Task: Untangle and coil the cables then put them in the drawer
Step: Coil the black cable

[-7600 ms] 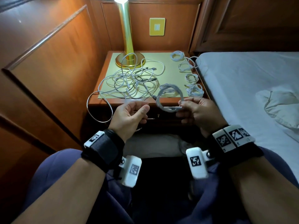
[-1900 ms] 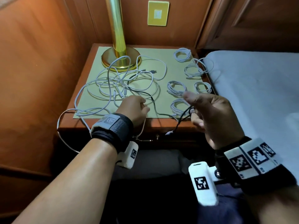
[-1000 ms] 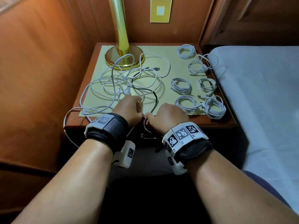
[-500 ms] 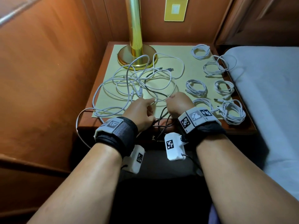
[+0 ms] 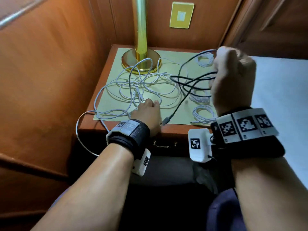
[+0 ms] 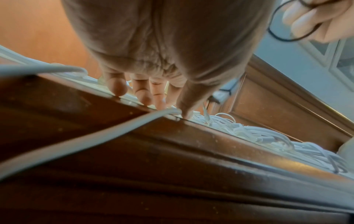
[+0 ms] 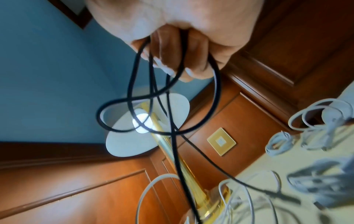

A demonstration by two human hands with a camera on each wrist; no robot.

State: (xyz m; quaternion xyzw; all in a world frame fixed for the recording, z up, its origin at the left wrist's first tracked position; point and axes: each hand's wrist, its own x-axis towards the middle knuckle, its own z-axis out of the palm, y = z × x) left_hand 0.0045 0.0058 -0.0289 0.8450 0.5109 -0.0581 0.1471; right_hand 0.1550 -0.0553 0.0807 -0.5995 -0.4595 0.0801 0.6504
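My right hand (image 5: 231,77) is raised over the right side of the nightstand (image 5: 176,130) and grips several loops of a black cable (image 5: 188,80). In the right wrist view the black cable (image 7: 172,106) hangs from its curled fingers (image 7: 172,60). The cable's plug (image 5: 167,120) dangles near the front edge. My left hand (image 5: 147,108) rests low at the front, its fingertips (image 6: 149,97) pressing on the tangle of white cables (image 5: 133,87) spread on the pale mat. The drawer (image 5: 164,145) below is closed.
Several coiled white cables (image 5: 202,114) lie along the mat's right side, partly behind my right hand. A brass lamp (image 5: 141,60) stands at the back. One white cable loop (image 5: 80,130) hangs over the left front edge. A bed (image 5: 280,84) borders the right, wood panelling the left.
My right hand has lifted up and to the right, drawing the black cable out of the white tangle. The left hand has stayed down on the white cables.
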